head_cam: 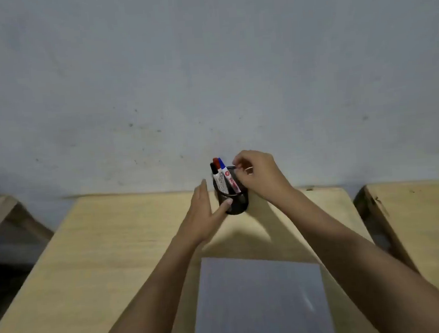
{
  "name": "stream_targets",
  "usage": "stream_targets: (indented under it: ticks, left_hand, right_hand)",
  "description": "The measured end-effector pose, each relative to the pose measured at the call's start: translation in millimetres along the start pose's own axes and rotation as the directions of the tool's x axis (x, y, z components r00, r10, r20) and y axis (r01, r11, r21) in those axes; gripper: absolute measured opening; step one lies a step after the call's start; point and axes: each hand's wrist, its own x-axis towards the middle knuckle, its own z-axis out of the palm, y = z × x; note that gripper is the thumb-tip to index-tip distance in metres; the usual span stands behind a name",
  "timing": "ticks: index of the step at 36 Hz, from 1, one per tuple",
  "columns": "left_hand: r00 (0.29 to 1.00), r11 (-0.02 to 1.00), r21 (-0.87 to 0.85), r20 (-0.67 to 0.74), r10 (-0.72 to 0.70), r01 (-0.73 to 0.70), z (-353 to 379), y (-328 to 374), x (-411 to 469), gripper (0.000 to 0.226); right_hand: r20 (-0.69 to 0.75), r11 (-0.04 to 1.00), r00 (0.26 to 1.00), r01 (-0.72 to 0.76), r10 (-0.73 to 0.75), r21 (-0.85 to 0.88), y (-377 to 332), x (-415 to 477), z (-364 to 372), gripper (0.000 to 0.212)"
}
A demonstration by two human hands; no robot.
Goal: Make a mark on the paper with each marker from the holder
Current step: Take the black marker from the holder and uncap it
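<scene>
view: head, the only one, looking down over a wooden table [115, 251]
holder: black round holder [235, 206] near the table's far edge, about mid-width
markers: three stand in it, leaning left; black-capped marker [216, 175], red-capped marker [216, 162], blue-capped marker [226, 175]
paper: grey-white paper [261, 301] at the near edge, well apart from the holder, no mark visible
left hand: left hand [203, 217] open, fingers straight, thumb touching the holder's near-left side; grips nothing
right hand: right hand [258, 174] over the holder's right rim, fingers curled as if pinching; what they hold, if anything, cannot tell
step: likely steadying the holder and picking a first marker
how to do it well: keep the left hand against the holder wall so it does not tip; pinch one barrel only, high up near the cap; lift straight along its lean so the neighbours do not drag out
hidden: fingertips of the right hand folded under; holder's right side behind that hand
cut off: paper's near edge runs out of frame; both forearms too
hard to make out: marker label print blurred; a thin line at the right fingers, unclear
</scene>
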Motion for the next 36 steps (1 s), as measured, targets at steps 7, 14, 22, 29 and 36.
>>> stream_targets:
  ticks: [7, 14, 22, 29, 36]
  left_hand:
    - [0.994, 0.974, -0.198, -0.046, 0.101, -0.108, 31, -28, 34, 0.083]
    - [0.981, 0.930, -0.312, -0.096, 0.170, -0.191, 49, -37, 52, 0.068]
    - [0.967, 0.906, -0.340, -0.133, 0.218, -0.252, 54, -39, 50, 0.063]
    - [0.945, 0.909, -0.278, -0.193, 0.265, -0.311, 60, -47, 54, 0.062]
    - [0.957, 0.941, -0.221, -0.197, 0.215, -0.257, 62, -47, 53, 0.074]
  right_hand:
    - [0.064, 0.994, 0.993, -0.103, 0.101, 0.040, 30, 15, 47, 0.013]
    - [-0.006, 0.993, 0.996, -0.090, 0.090, 0.079, 38, 26, 60, 0.007]
    - [-0.064, 1.000, 0.998, 0.011, -0.012, -0.004, 35, 22, 75, 0.012]
    - [-0.133, 0.997, 0.989, 0.067, -0.070, -0.027, 34, 15, 77, 0.012]
    - [-0.351, 0.993, 0.931, 0.117, -0.100, 0.025, 16, -7, 67, 0.018]
